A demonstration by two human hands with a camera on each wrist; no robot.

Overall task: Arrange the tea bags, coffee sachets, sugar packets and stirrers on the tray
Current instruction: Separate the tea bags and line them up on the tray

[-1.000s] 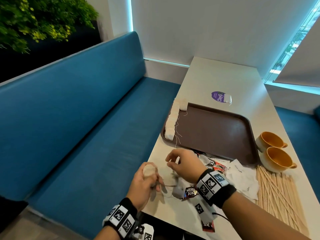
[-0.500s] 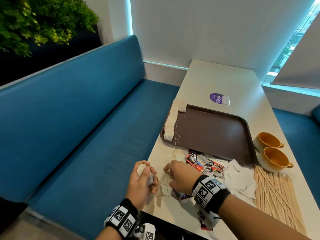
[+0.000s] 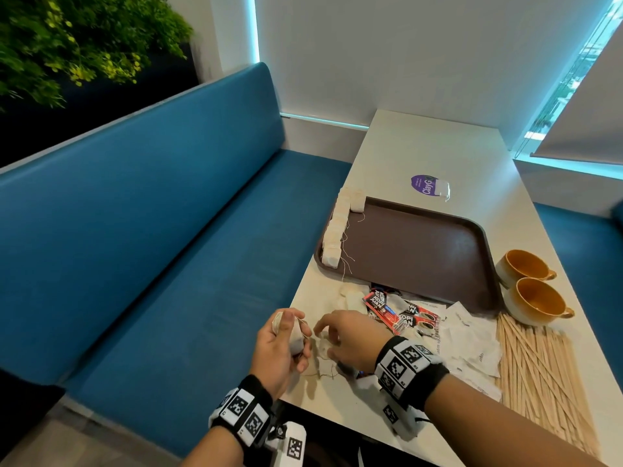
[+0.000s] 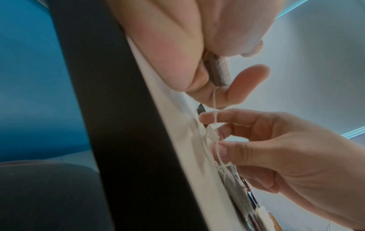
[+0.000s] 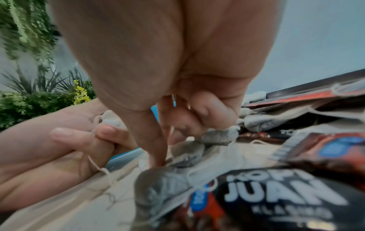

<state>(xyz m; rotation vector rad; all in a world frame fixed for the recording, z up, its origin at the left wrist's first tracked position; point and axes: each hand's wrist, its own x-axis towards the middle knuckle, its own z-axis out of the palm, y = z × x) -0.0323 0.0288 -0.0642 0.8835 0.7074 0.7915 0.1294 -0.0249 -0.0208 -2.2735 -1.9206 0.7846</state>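
My left hand grips a tea bag just off the table's left edge; in the left wrist view that tea bag trails a string from the left hand. Close beside it my right hand curls down and pinches a loose tea bag lying on the table. The brown tray carries a row of tea bags along its left rim. Coffee sachets, white sugar packets and wooden stirrers lie on the table in front of the tray.
Two orange-lined cups stand right of the tray. A purple label lies beyond it. The white table runs along a blue bench on my left. Tangled strings lie near the table's front edge.
My right hand has come back from near the tray and dropped onto the loose tea bags by the table edge. The left hand still holds its tea bag, shifted slightly.
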